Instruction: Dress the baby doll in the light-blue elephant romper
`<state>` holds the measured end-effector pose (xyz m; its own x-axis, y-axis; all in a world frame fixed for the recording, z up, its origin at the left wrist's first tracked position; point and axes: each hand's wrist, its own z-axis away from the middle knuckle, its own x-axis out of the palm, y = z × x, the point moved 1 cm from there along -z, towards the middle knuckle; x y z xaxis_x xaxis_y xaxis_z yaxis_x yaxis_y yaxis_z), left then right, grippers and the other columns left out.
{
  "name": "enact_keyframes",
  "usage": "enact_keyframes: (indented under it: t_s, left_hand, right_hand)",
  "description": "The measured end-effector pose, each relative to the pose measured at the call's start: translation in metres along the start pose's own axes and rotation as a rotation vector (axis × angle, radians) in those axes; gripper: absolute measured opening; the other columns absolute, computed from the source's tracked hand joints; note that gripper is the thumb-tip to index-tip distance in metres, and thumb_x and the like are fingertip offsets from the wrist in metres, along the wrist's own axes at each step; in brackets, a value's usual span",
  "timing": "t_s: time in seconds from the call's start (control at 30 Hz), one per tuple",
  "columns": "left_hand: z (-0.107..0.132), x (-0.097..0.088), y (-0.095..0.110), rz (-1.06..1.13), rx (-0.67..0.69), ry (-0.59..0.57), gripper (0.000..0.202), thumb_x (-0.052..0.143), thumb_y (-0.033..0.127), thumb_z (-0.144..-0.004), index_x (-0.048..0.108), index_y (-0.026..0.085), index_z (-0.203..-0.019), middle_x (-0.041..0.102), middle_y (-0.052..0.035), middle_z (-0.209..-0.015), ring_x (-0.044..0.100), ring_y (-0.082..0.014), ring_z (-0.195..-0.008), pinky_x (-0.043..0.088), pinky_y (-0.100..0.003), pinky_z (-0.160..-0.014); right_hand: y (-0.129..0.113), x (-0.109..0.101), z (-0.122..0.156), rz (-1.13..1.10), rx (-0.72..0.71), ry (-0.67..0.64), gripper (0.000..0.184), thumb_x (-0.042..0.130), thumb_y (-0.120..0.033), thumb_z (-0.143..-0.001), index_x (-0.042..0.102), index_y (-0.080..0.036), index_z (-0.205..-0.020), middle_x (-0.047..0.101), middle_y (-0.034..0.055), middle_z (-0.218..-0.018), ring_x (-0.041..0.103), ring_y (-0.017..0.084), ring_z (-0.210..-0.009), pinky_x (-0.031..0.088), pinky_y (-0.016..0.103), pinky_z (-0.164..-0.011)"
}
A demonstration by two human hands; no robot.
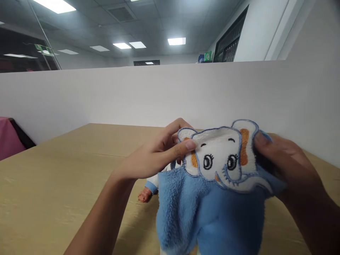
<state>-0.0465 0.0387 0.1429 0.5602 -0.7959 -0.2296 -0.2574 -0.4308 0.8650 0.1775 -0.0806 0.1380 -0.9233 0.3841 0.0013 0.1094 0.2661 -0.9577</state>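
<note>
A blue fleece garment (212,216) with a white embroidered elephant face on it hangs in front of me above the wooden table (53,184). My left hand (159,152) pinches the garment's upper left edge between thumb and fingers. At the upper right edge, my right hand (281,159) grips it with fingers closed. Behind and below the fleece lies a doll (148,189); only its small hand and a blue-cuffed sleeve show, the rest is hidden by the garment.
A white partition wall (132,95) runs along the back and right side of the table. Something pink (7,138) with a dark edge sits at the far left, beyond the table's edge.
</note>
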Motion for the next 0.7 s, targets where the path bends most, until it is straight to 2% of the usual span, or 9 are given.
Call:
enact_keyframes:
  t_s: [0.1, 0.23, 0.3, 0.4, 0.5, 0.6, 0.7]
  left_hand:
    - [0.000, 0.001, 0.002, 0.018, -0.014, 0.009, 0.020, 0.068, 0.040, -0.100, 0.059, 0.023, -0.106, 0.065, 0.0001, -0.081, 0.062, -0.0134, -0.072, 0.049, -0.023, -0.062]
    - [0.003, 0.000, 0.009, 0.028, -0.044, -0.019, 0.018, 0.066, 0.039, -0.101, 0.058, 0.024, -0.109, 0.066, 0.0000, -0.080, 0.062, -0.0138, -0.070, 0.050, -0.024, -0.061]
    - [0.005, -0.002, 0.012, -0.018, -0.083, -0.035, 0.019, 0.064, 0.041, -0.102, 0.059, 0.024, -0.109, 0.067, -0.0009, -0.081, 0.062, -0.0142, -0.071, 0.050, -0.025, -0.061]
    - [0.009, -0.004, 0.013, -0.132, -0.182, -0.087, 0.022, 0.061, 0.045, -0.103, 0.061, 0.024, -0.109, 0.069, -0.0017, -0.085, 0.062, -0.0149, -0.075, 0.050, -0.024, -0.063]
    - [0.012, -0.005, 0.010, -0.276, -0.249, -0.050, 0.026, 0.057, 0.049, -0.104, 0.063, 0.024, -0.106, 0.068, -0.0007, -0.088, 0.062, -0.0155, -0.079, 0.051, -0.024, -0.067]
    - [0.013, -0.005, 0.009, -0.381, -0.257, 0.042, 0.028, 0.056, 0.050, -0.104, 0.064, 0.024, -0.102, 0.066, 0.0004, -0.090, 0.061, -0.0163, -0.083, 0.049, -0.024, -0.069]
    - [0.011, 0.001, 0.010, -0.375, -0.197, 0.091, 0.026, 0.057, 0.048, -0.104, 0.063, 0.023, -0.099, 0.062, 0.0005, -0.089, 0.058, -0.0168, -0.083, 0.047, -0.025, -0.070]
  right_hand:
    - [0.001, -0.002, -0.002, 0.012, 0.065, 0.007, 0.044, 0.090, -0.062, -0.070, 0.069, -0.024, -0.066, 0.057, -0.0001, -0.057, 0.058, 0.018, -0.059, 0.046, 0.024, -0.049]
    - [0.002, -0.002, 0.001, 0.039, 0.055, 0.043, 0.051, 0.087, -0.070, -0.069, 0.066, -0.024, -0.070, 0.058, -0.0003, -0.062, 0.053, 0.017, -0.058, 0.046, 0.025, -0.050]
    - [0.004, 0.000, 0.002, 0.110, -0.002, 0.039, 0.051, 0.082, -0.070, -0.077, 0.063, -0.023, -0.070, 0.057, -0.0006, -0.064, 0.051, 0.016, -0.059, 0.045, 0.025, -0.052]
    - [0.006, 0.003, 0.002, 0.295, -0.106, -0.046, 0.054, 0.067, -0.065, -0.096, 0.055, -0.022, -0.065, 0.049, -0.0024, -0.061, 0.044, 0.014, -0.057, 0.039, 0.025, -0.053]
    - [0.010, 0.005, -0.001, 0.375, -0.139, -0.153, 0.057, 0.058, -0.062, -0.102, 0.047, -0.021, -0.064, 0.044, -0.0036, -0.058, 0.041, 0.014, -0.055, 0.036, 0.026, -0.054]
    - [0.010, 0.004, -0.005, 0.505, -0.178, -0.173, 0.052, 0.059, -0.061, -0.102, 0.054, -0.021, -0.069, 0.050, -0.0026, -0.064, 0.045, 0.015, -0.061, 0.036, 0.027, -0.057]
    - [0.005, 0.004, -0.005, 0.580, -0.182, -0.220, 0.046, 0.060, -0.061, -0.101, 0.063, -0.021, -0.078, 0.061, -0.0007, -0.073, 0.056, 0.018, -0.070, 0.041, 0.027, -0.060]
